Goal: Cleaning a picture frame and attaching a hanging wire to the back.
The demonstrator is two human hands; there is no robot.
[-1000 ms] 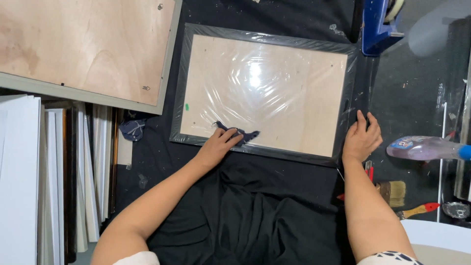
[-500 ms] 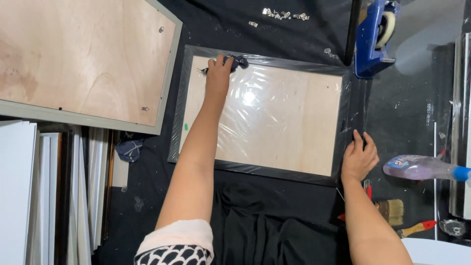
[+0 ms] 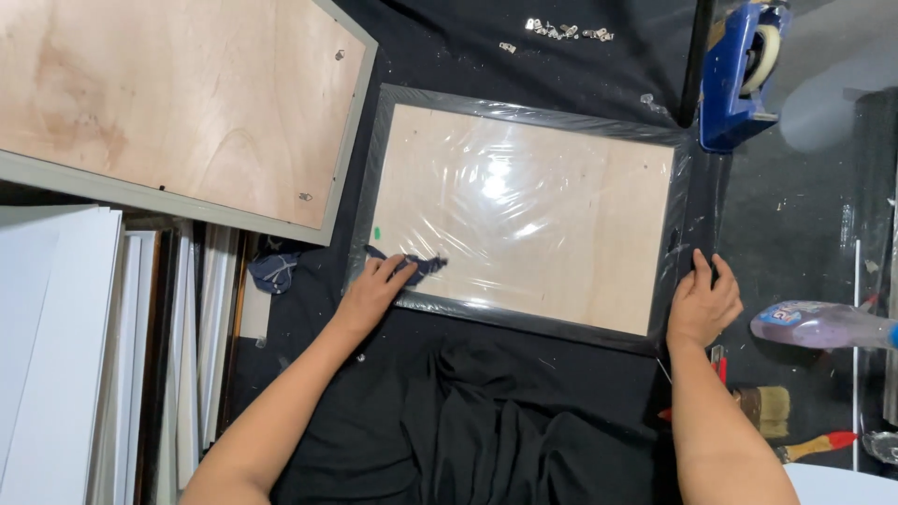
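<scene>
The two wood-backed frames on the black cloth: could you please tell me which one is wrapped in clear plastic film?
The dark-edged frame under both hands is wrapped; its film shines with glare. The larger grey-edged frame at upper left shows bare plywood.

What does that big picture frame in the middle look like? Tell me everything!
The picture frame is a dark rectangle lying flat on black cloth. Its middle is a pale wooden board, and shiny, crinkly clear plastic wraps it, catching the light. A tiny green spot sits near its lower left corner. The left hand presses a small dark rag on it there, and the right hand holds its lower right corner.
</scene>
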